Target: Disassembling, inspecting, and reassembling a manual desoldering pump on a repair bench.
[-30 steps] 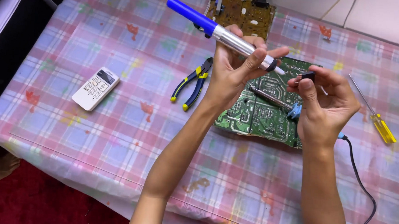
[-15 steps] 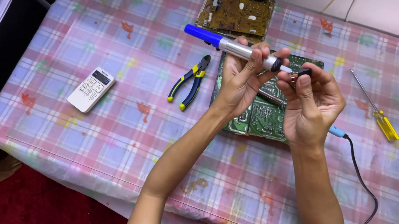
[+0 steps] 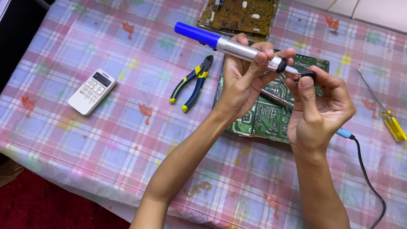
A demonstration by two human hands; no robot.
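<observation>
Nearest, over the plaid tablecloth (image 3: pixel 97 137), the right hand (image 3: pixel 320 110) pinches the small black tip piece (image 3: pixel 308 75) at the nose of the desoldering pump (image 3: pixel 236 48), with what looks like a soldering iron, its blue cable end (image 3: pixel 344 133) showing, tucked under the palm; the left hand (image 3: pixel 244 79) is wrapped around the pump's silver barrel, holding it level above the green circuit board (image 3: pixel 267 117). The step in hand looks like seating or freeing that tip; the next move calls for a steady barrel and a careful twist. Beyond lie the pliers (image 3: pixel 191 84), white remote (image 3: pixel 92 91), yellow screwdriver (image 3: pixel 386 115) and brown board (image 3: pixel 239 10).
</observation>
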